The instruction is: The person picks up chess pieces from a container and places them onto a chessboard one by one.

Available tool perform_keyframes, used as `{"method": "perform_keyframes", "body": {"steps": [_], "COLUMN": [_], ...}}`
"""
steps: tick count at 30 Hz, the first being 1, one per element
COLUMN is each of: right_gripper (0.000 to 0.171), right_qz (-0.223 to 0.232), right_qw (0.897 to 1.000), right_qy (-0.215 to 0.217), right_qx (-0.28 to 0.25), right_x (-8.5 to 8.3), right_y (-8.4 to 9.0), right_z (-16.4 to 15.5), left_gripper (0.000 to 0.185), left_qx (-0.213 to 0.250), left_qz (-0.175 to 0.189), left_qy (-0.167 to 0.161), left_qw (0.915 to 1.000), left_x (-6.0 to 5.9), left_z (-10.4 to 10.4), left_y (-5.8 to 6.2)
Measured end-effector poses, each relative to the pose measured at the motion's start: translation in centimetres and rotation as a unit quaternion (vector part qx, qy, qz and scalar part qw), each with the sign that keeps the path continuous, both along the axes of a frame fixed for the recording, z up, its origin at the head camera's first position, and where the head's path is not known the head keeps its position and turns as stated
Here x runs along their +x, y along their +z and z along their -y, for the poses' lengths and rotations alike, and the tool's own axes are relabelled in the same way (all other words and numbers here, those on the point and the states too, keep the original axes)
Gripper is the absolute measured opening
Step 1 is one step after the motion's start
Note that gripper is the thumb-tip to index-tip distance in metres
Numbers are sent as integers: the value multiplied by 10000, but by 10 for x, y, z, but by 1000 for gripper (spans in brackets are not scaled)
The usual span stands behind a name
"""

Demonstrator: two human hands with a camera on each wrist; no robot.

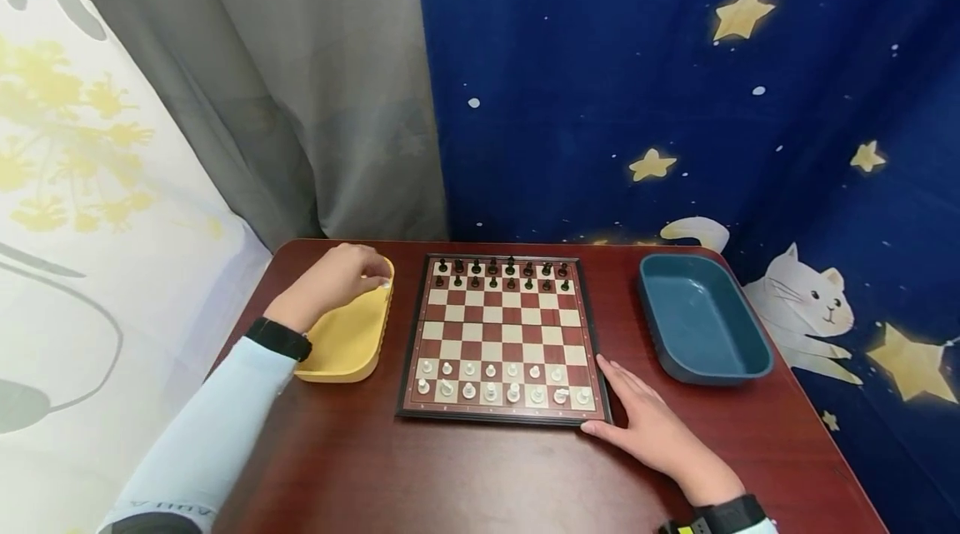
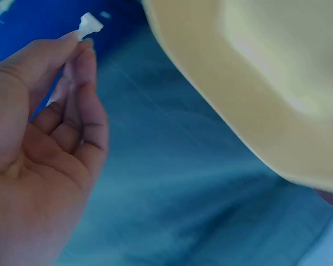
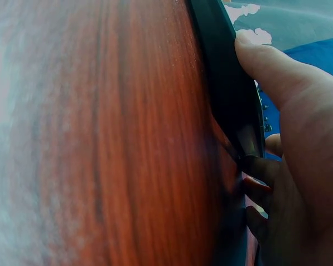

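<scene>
My left hand (image 1: 341, 276) is over the far end of the yellow tray (image 1: 348, 338). Thumb and fingertips pinch a small white chess piece (image 2: 90, 25), whose flared end sticks out past them in the left wrist view. My right hand (image 1: 652, 421) rests at the near right corner of the chessboard (image 1: 491, 311), thumb at the front edge and straight fingers along the side; its black rim (image 3: 227, 72) shows in the right wrist view. White chess pieces (image 1: 491, 391) stand in two near rows, the pawn row ending short of the right-hand square. Black chess pieces (image 1: 492, 267) fill two far rows.
A blue tray (image 1: 708, 378) stands right of the board on the dark red wooden table (image 1: 465, 476). Behind the table's far edge hang a grey curtain (image 1: 360, 101) and a blue starry curtain (image 1: 562, 101).
</scene>
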State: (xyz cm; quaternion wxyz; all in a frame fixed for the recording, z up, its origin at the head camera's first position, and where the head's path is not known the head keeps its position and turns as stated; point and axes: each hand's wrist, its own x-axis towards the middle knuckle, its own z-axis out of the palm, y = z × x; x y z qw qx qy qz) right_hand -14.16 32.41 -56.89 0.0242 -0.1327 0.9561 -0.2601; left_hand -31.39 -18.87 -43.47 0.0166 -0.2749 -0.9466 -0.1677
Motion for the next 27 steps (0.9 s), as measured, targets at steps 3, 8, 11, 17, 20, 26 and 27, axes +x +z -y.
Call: {"method": "perform_keyframes", "body": {"steps": [3,8,11,17,20,26,27], "right_gripper": [114,113,113,112,111,109,108], "right_qz": [16,-41,-74,-71,-74,-216,-256], "right_qw": [10000,10000,10000,10000,10000,9997,9996], "right_qy": [25,58,63,54,35,95,118], "right_qx": [-49,-49,4,-32,-35,-21,-20], "right_x": [-2,-4,-4,-1,0,3,4], "right_y": [2,5,4,1,2,4,4], "right_z": [1,2,1,0,0,0,0], "left_gripper": [10,9,8,11,12,13,12], "left_qx": [93,160,-64,-579,-792,-1230,-1273], "left_qz": [-299,-629,-555,-271,-130,115,138], "left_qy": [-481,-1564,-2088,-2925,-3265,-3636,-3686], "left_qw": [9983,9856,9764,9541,9418,9233,9207], "left_x": [3,6,10,17,21,28,29], "left_z": [-29,-93,-136,-209,-239,-279,-283], "left_y": [6,10,9,3,-3,-22,-25]}}
